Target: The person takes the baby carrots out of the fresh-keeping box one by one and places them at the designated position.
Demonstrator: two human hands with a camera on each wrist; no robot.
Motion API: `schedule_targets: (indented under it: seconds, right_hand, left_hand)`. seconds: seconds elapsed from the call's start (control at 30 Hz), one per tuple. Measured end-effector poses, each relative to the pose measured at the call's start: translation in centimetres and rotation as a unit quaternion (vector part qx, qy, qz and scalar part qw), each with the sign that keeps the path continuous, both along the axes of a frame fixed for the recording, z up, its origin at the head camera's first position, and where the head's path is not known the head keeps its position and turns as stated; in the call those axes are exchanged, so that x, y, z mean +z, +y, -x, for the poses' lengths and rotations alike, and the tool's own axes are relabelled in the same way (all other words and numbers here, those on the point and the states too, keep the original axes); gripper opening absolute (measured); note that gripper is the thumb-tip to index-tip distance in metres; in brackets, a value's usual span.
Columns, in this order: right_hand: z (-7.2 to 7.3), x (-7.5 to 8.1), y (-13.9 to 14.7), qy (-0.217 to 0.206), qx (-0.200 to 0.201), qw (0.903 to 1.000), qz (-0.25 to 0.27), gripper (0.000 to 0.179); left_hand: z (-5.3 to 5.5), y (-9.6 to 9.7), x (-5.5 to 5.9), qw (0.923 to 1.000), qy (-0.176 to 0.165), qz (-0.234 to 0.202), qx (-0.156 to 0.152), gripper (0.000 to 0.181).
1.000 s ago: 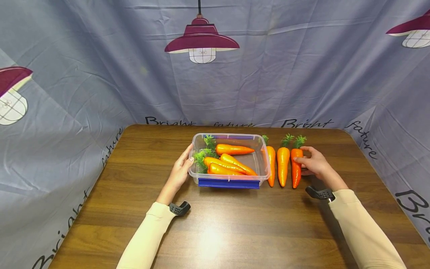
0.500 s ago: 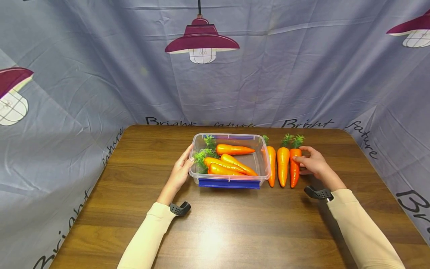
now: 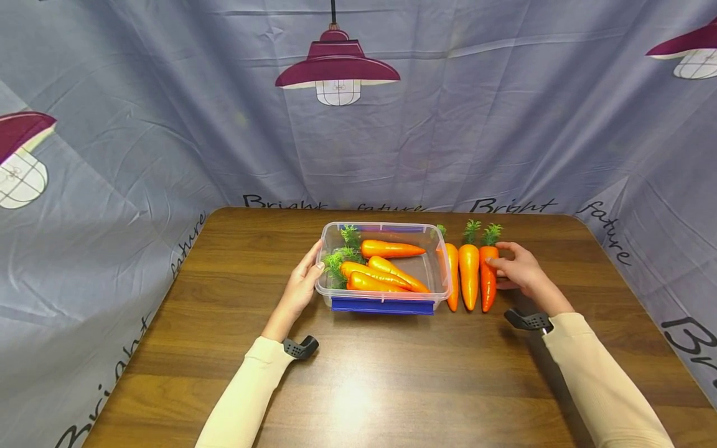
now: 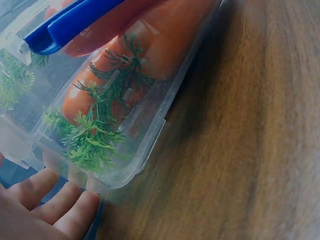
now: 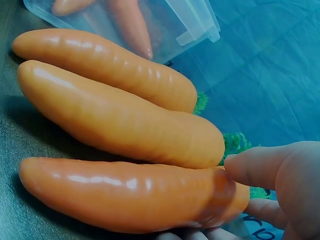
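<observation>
A clear plastic box point(image 3: 383, 297) with blue latches holds several orange carrots point(image 3: 392, 249) with green tops. My left hand point(image 3: 299, 286) rests against its left end; in the left wrist view the fingers point(image 4: 77, 212) touch the outside of the wall. To the right of the box, three carrots lie side by side on the table, tops pointing away. My right hand point(image 3: 521, 270) grips the rightmost, redder carrot point(image 3: 488, 283) near its top, thumb on one side and fingers on the other. Just left of it lies the middle carrot point(image 3: 468, 280). The box partly hides the leftmost carrot point(image 3: 452, 280).
Everything stands on a brown wooden table point(image 3: 358, 367). A grey-blue curtain point(image 3: 358, 149) printed with lamps and lettering surrounds its back and sides. On each wrist sits a black strap device, such as the left one point(image 3: 300, 348).
My right hand has slid the redder carrot leftward along the table. The middle carrot has shifted slightly left too, toward the leftmost one. My left hand and the box stay put.
</observation>
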State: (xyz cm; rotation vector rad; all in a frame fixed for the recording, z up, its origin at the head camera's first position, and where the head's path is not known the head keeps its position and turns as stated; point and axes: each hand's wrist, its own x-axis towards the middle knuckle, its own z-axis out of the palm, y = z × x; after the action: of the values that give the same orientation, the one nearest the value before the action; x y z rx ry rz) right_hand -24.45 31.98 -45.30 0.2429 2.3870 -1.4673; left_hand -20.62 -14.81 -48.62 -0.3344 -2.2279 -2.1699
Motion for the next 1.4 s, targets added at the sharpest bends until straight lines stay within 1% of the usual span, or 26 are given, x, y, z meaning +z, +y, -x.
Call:
schedule_targets:
  seconds: [0.13,0.37,0.77,0.93,1.13,1.4]
  right_hand:
    - [-0.1,0.2,0.3,-0.001,-0.003,1.0,0.004,0.078]
    - [0.0,0.0,0.8,0.003,-0.013,0.9998,0.014,0.078]
    - [-0.1,0.1,1.0,0.005,-0.011,0.9999,0.004,0.076]
    - [0.1,-0.2,1.0,0.007,-0.009,0.9999,0.004,0.072]
    - [0.1,-0.3,0.8,0.013,-0.011,0.9998,0.009,0.072]
    - [0.2,-0.2,1.0,0.016,-0.021,0.9996,-0.004,0.072]
  left_hand:
    - [0.1,0.0,0.0,1.0,0.002,-0.006,-0.004,0.055]
    - [0.0,-0.1,-0.1,1.0,0.005,0.003,0.002,0.055]
    - [0.1,-0.1,-0.1,1.0,0.002,0.008,0.002,0.056]
    - [0.1,-0.1,-0.1,1.0,0.004,0.004,0.002,0.056]
    - [0.1,0.0,-0.1,1.0,0.0,-0.003,0.001,0.056]
    - [0.1,0.0,-0.1,1.0,0.001,0.002,0.004,0.056]
